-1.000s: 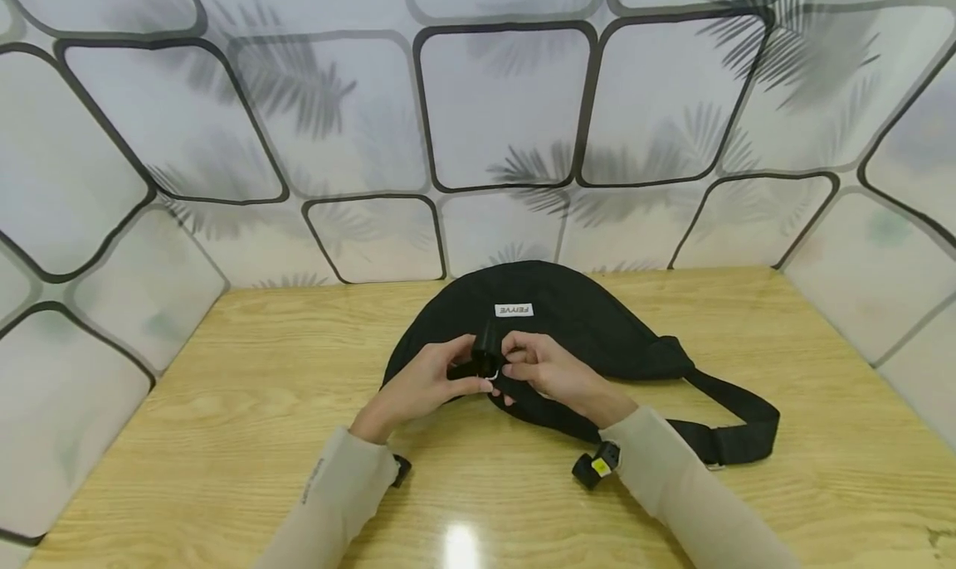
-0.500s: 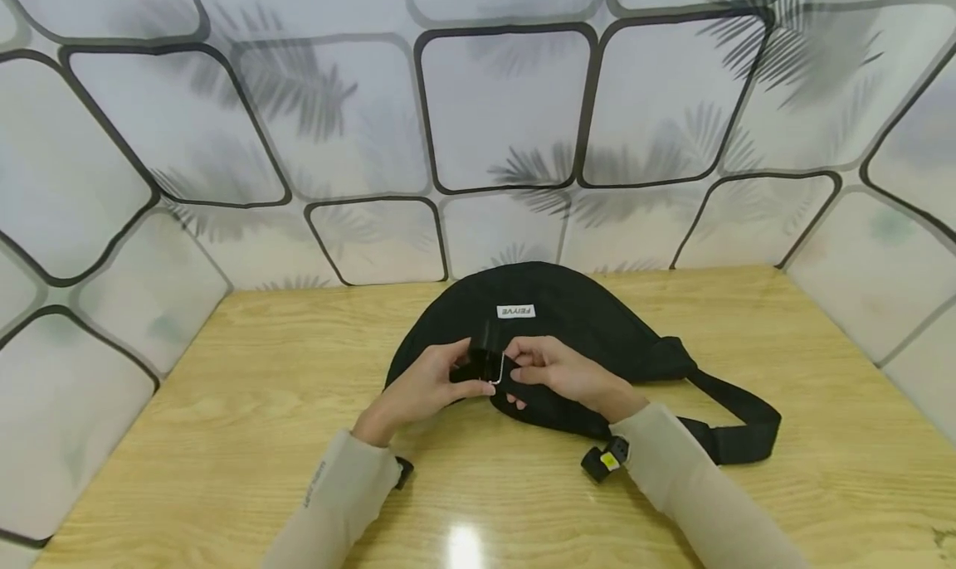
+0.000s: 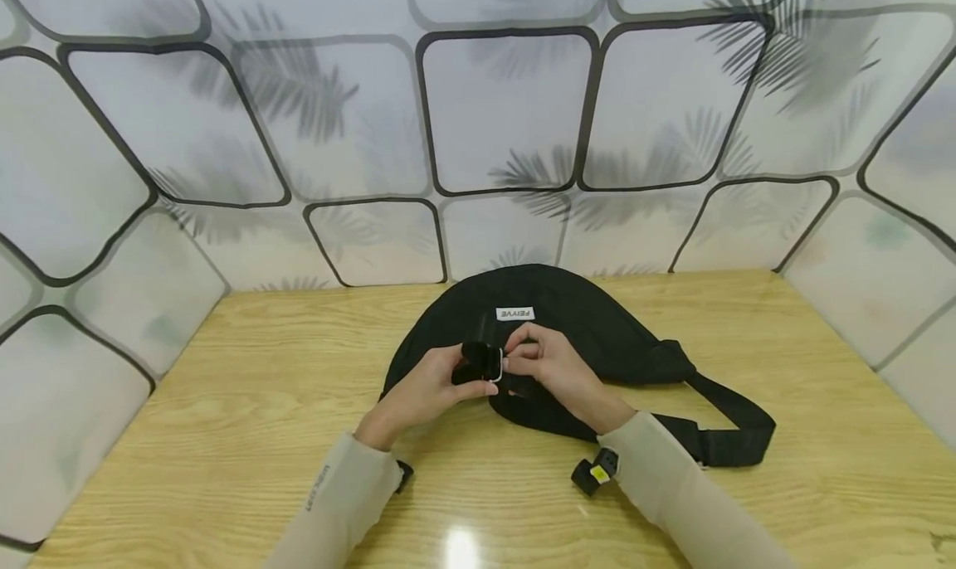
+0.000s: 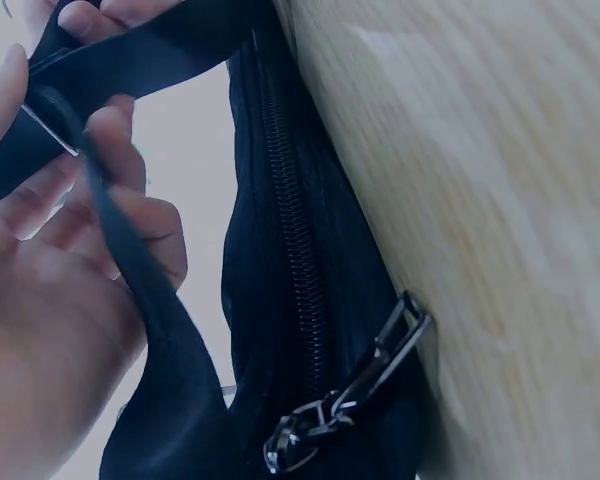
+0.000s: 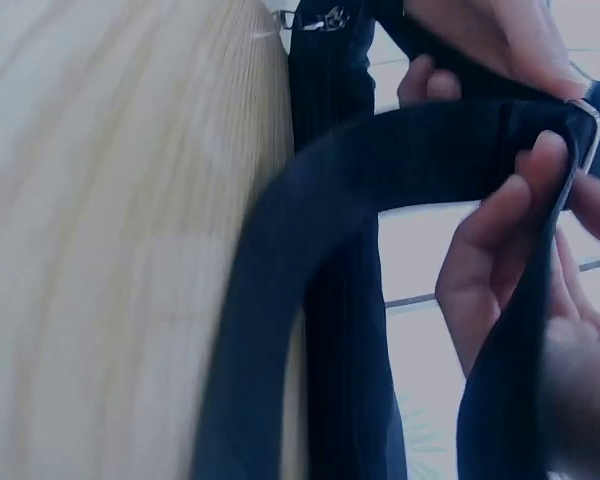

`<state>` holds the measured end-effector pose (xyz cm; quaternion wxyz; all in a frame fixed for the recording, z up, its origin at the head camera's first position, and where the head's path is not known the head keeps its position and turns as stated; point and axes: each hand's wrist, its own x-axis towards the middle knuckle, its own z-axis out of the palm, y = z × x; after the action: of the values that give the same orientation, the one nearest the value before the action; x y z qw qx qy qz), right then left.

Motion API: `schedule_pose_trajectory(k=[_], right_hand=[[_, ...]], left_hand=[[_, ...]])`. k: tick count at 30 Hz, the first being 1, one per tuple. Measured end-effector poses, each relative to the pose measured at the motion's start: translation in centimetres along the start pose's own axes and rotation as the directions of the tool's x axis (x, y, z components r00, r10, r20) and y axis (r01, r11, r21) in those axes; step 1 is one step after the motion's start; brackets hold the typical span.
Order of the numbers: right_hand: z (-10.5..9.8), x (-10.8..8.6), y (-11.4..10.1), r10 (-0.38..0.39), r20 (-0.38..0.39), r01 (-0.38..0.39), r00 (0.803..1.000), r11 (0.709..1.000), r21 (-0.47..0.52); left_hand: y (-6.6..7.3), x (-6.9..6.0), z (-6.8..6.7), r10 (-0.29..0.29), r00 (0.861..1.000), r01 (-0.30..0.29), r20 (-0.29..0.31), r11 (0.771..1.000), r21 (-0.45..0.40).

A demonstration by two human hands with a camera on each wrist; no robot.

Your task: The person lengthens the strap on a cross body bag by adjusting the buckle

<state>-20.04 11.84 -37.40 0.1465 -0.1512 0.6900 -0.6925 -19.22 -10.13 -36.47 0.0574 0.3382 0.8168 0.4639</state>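
Note:
A black crossbody bag (image 3: 568, 320) with a white label (image 3: 515, 313) lies on the wooden table. Its webbing strap (image 5: 350, 165) is lifted at a thin silver metal buckle (image 3: 499, 366). My left hand (image 3: 421, 391) grips the strap at the buckle from the left, thumb below. From the right, my right hand (image 3: 556, 374) pinches strap and buckle between thumb and fingers. Part of the strap stands up as a loop (image 3: 480, 337) between the hands. In the left wrist view the bag's zipper (image 4: 295, 230) and metal zipper pull (image 4: 380, 350) show. How the webbing threads through the buckle is partly hidden.
The remaining strap (image 3: 739, 440) loops on the table (image 3: 224, 436) to the right of the bag. A patterned cloth wall (image 3: 508, 113) encloses the back and sides. Small black wrist cameras (image 3: 595, 472) sit at my cuffs.
My right hand first shifts slightly right, then back left and up against the buckle. The buckle has turned, showing more of its frame than a second ago. My left hand keeps its grip.

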Motion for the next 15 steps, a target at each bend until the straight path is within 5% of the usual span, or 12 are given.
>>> schedule_pose_trajectory(k=[10,15], right_hand=[[-0.2,-0.1,-0.9,-0.068,0.215,0.092,0.974,0.991,-0.102],[0.0,0.0,-1.1,-0.135,0.228,0.182,0.964,0.963,-0.200]], left_hand=[[-0.1,-0.3,-0.2,-0.039,0.999,0.039,0.000,0.999,-0.016],[0.1,-0.4,-0.3,-0.029,0.999,0.030,0.028,0.999,-0.018]])
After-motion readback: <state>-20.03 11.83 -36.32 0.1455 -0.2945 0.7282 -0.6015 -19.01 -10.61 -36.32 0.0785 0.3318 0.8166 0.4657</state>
